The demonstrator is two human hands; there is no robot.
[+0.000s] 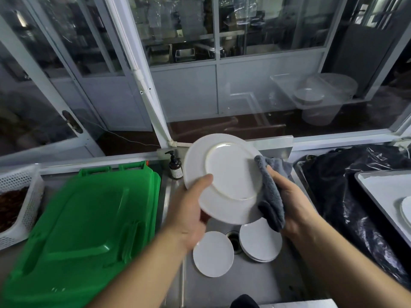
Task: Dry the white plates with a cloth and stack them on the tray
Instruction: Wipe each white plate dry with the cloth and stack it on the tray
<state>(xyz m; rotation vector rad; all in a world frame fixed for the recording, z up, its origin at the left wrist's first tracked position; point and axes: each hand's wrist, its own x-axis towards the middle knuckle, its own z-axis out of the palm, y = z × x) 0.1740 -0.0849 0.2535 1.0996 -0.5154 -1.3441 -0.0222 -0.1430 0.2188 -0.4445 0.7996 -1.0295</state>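
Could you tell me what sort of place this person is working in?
Most likely the dishwashing area of a commercial kitchen. White plates lie in a stainless steel sink, a metal tray waits at the right, and steel food pans stand behind the glazed partition. A green bin lid sits alongside.

No text can be read anywhere. The brown pump bottle (175, 166), at about ten o'clock from the held plate (224, 177), carries a pale label too blurred to make out.
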